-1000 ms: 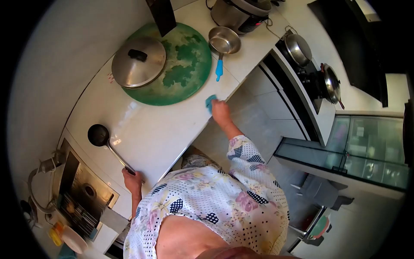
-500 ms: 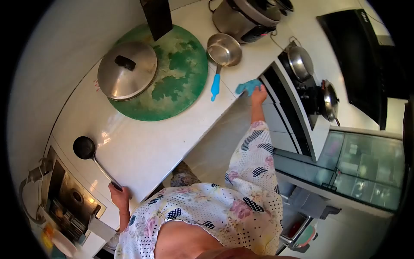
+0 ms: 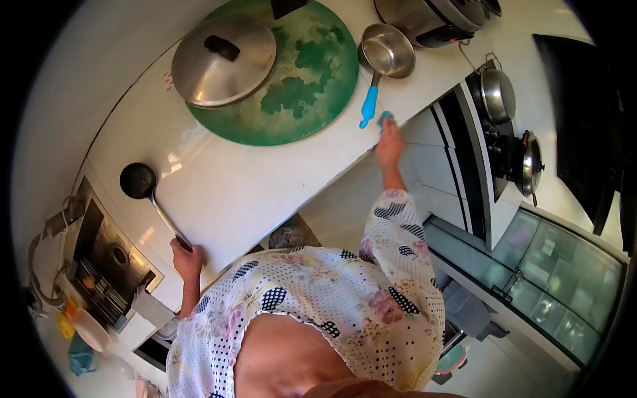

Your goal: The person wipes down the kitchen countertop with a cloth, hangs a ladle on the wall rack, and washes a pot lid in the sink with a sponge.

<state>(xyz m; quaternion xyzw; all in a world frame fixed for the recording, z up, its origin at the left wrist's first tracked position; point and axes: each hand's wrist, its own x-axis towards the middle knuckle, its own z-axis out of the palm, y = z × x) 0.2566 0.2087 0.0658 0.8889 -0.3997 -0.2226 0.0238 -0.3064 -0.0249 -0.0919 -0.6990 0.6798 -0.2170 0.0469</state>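
Note:
My left hand (image 3: 186,259) is closed round the handle end of a black ladle (image 3: 138,180), whose bowl lies over the white counter (image 3: 245,192). At the counter's front edge, my right hand (image 3: 389,142) presses on a blue cloth (image 3: 385,118), mostly covered by the fingers. Just beyond it lies a small steel pan (image 3: 387,52) with a blue handle. A round green board (image 3: 312,86) carries a large steel lid (image 3: 224,63) with a black knob.
A large steel cooker (image 3: 424,20) stands at the back. To the right, a steel pot (image 3: 497,96) and a lidded pan (image 3: 529,166) sit on the stove. A sink (image 3: 106,245) with a faucet is at the far left. Glass-fronted cabinets (image 3: 551,272) are at lower right.
My right hand and the cloth have moved onto the counter's edge, closer to the blue handle. The camera view has shifted, so the counter items appear higher in the frame. My left hand still holds the ladle.

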